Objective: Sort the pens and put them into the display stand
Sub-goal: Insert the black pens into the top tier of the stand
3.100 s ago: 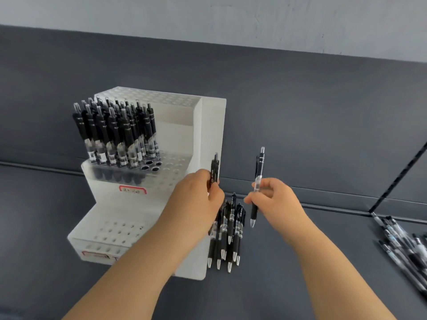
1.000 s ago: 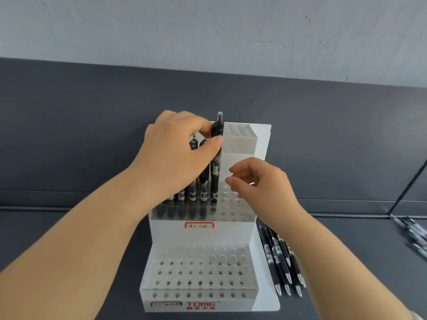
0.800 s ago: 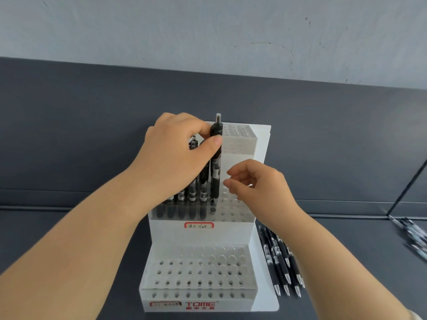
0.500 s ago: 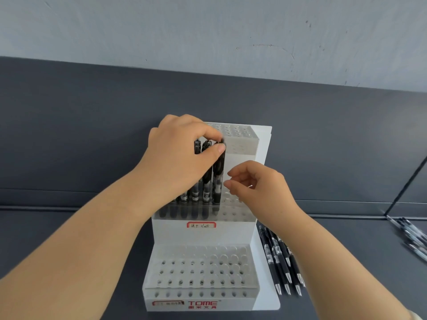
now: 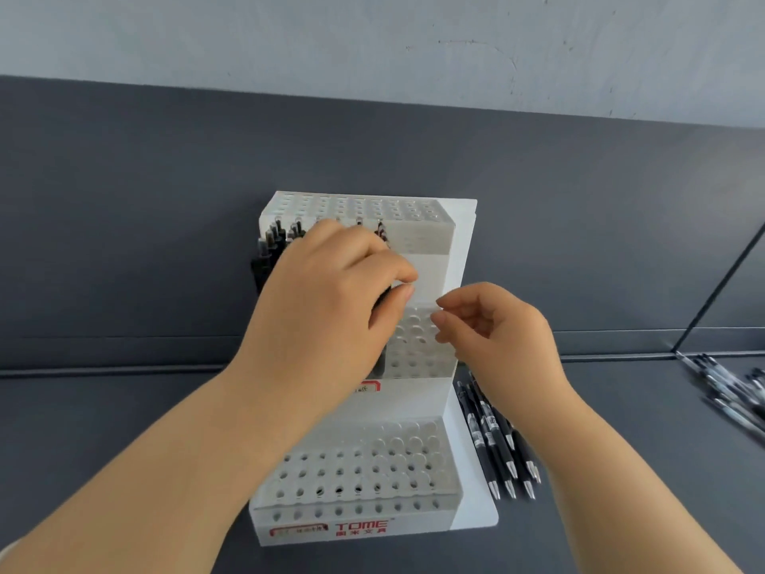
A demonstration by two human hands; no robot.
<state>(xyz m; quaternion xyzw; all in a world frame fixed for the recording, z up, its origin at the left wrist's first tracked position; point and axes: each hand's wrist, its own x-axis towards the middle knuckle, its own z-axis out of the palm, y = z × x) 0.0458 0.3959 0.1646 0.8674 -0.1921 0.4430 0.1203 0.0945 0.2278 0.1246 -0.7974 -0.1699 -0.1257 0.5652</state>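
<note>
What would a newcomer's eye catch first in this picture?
A white stepped display stand fills the centre, with black pens upright on its middle step. The left hand covers most of those pens; the right hand hovers empty beside it. A few loose pens lie right of the stand.

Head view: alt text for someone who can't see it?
A left hand reaches over black pens standing in the middle tier of a white display stand; the empty right hand hovers beside it. Loose pens lie right of the stand.
</note>
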